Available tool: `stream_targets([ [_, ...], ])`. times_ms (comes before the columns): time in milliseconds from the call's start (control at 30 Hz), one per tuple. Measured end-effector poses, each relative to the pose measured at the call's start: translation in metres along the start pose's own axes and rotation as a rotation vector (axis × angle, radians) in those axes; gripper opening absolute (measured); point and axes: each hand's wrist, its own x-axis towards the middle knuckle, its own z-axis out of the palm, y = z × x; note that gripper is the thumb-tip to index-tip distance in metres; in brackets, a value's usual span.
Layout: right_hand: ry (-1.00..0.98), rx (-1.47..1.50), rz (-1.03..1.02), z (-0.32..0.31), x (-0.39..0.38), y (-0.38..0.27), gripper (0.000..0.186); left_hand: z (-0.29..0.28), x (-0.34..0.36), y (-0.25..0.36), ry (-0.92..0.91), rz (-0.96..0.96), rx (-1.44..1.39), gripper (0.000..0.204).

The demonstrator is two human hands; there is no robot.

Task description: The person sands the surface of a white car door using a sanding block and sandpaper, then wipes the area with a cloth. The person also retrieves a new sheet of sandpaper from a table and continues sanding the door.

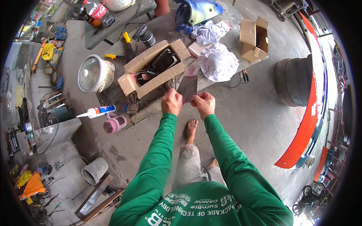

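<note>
Between both hands a small dark grey-brown sheet of sandpaper (188, 89) is held up, its upper part bent to a point. My left hand (172, 102) pinches its left lower edge, fingers curled in. On the other side, my right hand (204, 104) grips the right lower corner between thumb and fingers. Just beyond the hands lies an open cardboard box (151, 69) with dark parts inside. White cloths (217, 62) are bunched to the right of it on the low table (230, 78).
Left of the box stand a lidded pot (96, 74), a sealant tube (97, 111) and a pink mug (114, 123). A second open carton (254, 39) sits at the table's right end. Stacked tires (293, 81) and a long red panel (304, 139) stand to the right.
</note>
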Motion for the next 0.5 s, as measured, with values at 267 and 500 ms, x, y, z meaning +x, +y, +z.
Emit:
stream_targets([
  [267,0.057,0.17,0.053,-0.031,0.019,0.0,0.014,-0.084,-0.013,0.078,-0.141,0.062,-0.201,0.019],
  [500,-0.029,0.32,0.105,-0.121,-0.008,0.036,0.014,-0.057,-0.022,0.003,-0.137,-0.835,-0.9,0.008],
])
